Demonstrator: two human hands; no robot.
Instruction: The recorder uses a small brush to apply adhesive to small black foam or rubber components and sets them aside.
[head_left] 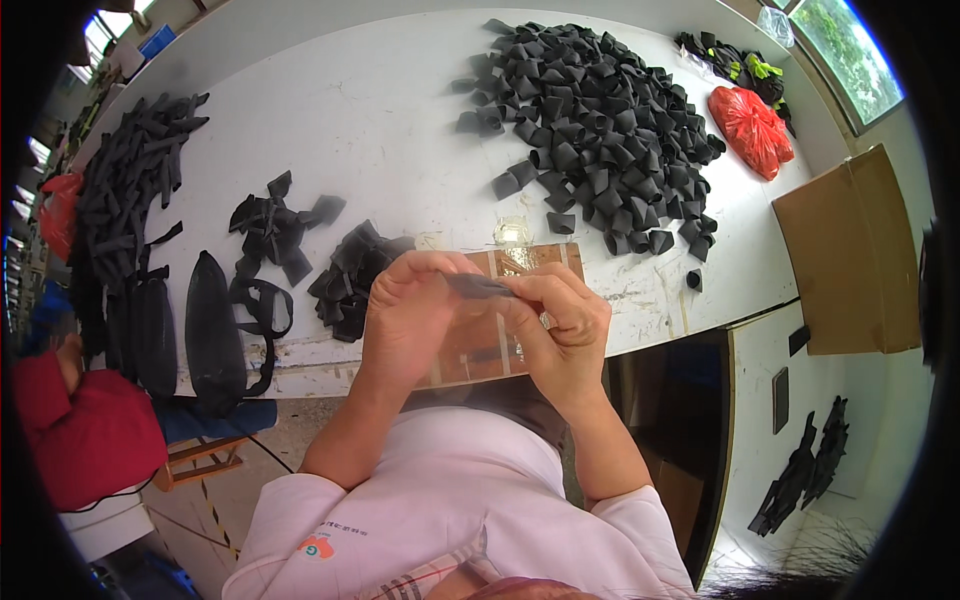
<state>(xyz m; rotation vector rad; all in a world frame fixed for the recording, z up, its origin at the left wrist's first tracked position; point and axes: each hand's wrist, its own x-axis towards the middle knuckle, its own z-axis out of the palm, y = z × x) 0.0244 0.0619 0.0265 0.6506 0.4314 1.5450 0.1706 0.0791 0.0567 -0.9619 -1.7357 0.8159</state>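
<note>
A small dark grey fabric piece (475, 286) is stretched between my two hands above a brown board. My left hand (410, 310) pinches its left end, and the fingers of my right hand (560, 325) close on its right end. Under them lies the brown board (570, 258), crossed by pale tape strips and shiny in places. Left of my left hand is a heap of flat dark fabric pieces (355, 275), with a looser heap of similar pieces (272, 232) beyond it. A large pile of black folded fabric loops (600, 130) covers the table's far right.
At the far left, black strips (140, 160) are heaped beside long black padded pieces (215, 330). A red plastic bag (750, 130) and a cardboard box (850, 255) stand on the right. Another person in a red top (95, 430) sits at the left edge.
</note>
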